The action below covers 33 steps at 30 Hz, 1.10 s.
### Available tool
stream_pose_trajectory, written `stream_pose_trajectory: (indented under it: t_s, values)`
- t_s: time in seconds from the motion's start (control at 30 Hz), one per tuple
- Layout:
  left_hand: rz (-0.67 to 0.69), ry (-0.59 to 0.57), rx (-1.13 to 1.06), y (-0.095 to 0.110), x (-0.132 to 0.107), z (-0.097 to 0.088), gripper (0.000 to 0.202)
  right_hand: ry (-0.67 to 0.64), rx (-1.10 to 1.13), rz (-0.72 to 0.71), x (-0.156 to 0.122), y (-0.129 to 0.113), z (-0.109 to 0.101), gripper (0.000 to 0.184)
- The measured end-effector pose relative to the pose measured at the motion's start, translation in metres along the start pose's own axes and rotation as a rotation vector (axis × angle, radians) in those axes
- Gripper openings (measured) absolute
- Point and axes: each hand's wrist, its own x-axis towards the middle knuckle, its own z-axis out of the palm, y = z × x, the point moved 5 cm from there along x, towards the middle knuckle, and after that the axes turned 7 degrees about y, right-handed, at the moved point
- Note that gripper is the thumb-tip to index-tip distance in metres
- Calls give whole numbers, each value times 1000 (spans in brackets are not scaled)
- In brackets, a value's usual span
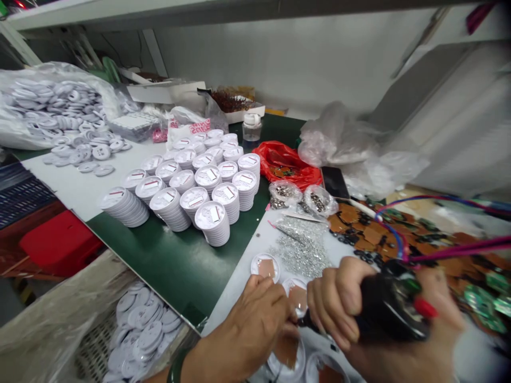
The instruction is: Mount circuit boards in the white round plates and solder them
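My right hand is wrapped round a black electric screwdriver with a red button, held almost level with its tip toward the left. My left hand is bent at the screwdriver's tip, fingers pinched together; what they hold is hidden. Beneath the hands is a white round plastic cover with a brown circuit board in it. Similar covers with brown boards lie around: one cover beyond my left hand, another between the hands, and one at the bottom edge. A pile of small silvery screws lies just beyond.
Stacks of white round covers stand on the green mat. Loose brown boards spread on the right, under cables. A red bag, small bags of metal parts and a bottle stand behind.
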Motion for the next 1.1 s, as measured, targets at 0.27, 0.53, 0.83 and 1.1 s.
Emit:
stream_pose_trajectory:
  t_s: [0.27, 0.53, 0.83, 1.1]
  values:
    - [-43, -117, 32, 8, -3, 29, 10, -22, -23, 122, -13, 19, -4, 70]
    - [-69, -113, -50, 5, -15, 19, 11, -17, -29, 104, -20, 20, -10, 71]
    - [134, 219, 144, 27, -40, -12, 21, -19, -101, 61, -23, 16, -14, 63]
    - [228, 271, 405, 37, -61, 7, 19, -11, -100, 19, -23, 49, -9, 69]
